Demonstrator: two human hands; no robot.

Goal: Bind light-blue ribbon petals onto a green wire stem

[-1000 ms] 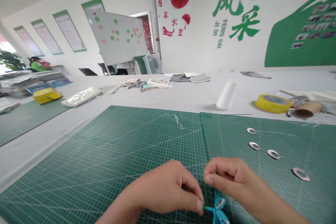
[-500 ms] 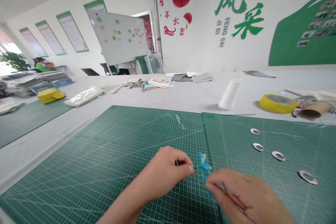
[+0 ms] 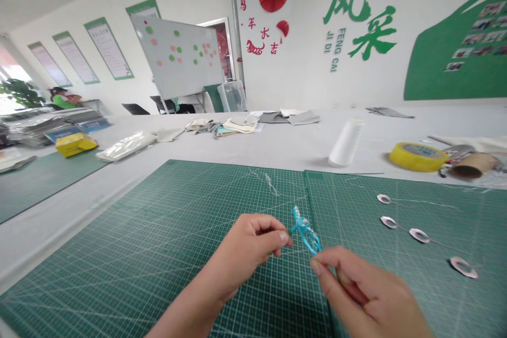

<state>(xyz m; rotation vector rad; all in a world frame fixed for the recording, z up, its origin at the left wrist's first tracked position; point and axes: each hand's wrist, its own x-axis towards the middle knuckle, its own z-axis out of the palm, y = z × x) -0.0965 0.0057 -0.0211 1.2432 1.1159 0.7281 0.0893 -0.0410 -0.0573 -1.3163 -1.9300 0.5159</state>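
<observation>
One turquoise cord (image 3: 306, 233) between fingers (image 3: 317, 268)

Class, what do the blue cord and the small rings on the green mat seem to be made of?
The blue cord looks synthetic: glossy, bending in soft loops. The small rings look like thin metal or foil from their pale shine, but are too small to be sure.

A turquoise cord knot (image 3: 305, 233) — looped, beaded near its top, slanting in mid-air.

turquoise cord (image 3: 306, 233) on green cutting mat (image 3: 119, 232) with white grid.
</observation>
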